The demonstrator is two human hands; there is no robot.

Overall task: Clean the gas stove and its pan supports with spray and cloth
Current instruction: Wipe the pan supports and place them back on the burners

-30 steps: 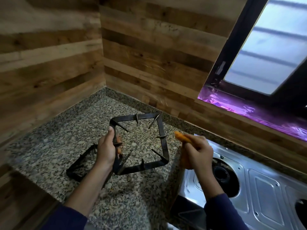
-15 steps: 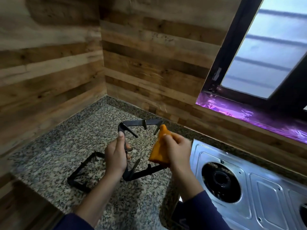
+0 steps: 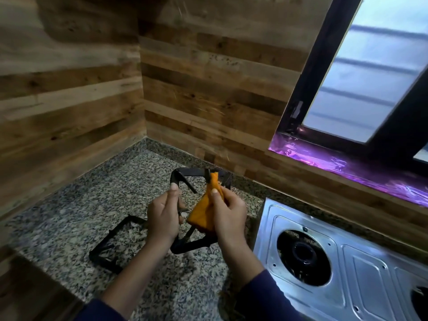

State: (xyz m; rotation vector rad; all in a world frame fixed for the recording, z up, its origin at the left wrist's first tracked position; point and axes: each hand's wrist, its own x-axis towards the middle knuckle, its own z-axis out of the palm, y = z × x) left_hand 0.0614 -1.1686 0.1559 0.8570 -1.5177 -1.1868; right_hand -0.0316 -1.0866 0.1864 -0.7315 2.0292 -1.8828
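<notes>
Left hand (image 3: 164,218): centre of the frame; fingers curled round the left bar of a pan support, thumb lying straight up along it.
Right hand (image 3: 229,216): just right of the left; thumb and fingers pinch a folded cloth.
Cloth (image 3: 203,214): orange, soft and matte, bunched into a long triangle. Its narrow tip reaches up to the top bar of the held support; its broad end hangs between the two hands.
Held pan support (image 3: 194,243): black square frame of thin metal bars with pointed prongs aimed inward, tilted up off the counter in the middle of the frame.
Second pan support (image 3: 104,264): same black square shape, flat on the counter at lower left, partly behind the left wrist.
Gas stove (image 3: 347,262): lower right; shiny pressed steel sheet with raised rectangular panels and small screws.
Burner (image 3: 303,253): dark ring set in a round opening in the stove top.
Counter (image 3: 69,216): speckled grey-and-black granite, polished, filling the lower left.
Walls (image 3: 208,89): horizontal wood planks, knotty and streaked, meeting in a corner at upper centre.
Window (image 3: 370,77): upper right; dark frame, frosted pale pane.
Sill (image 3: 347,167): glossy, with a purple sheen.
Sleeves (image 3: 261,295): dark blue, along the bottom edge.
</notes>
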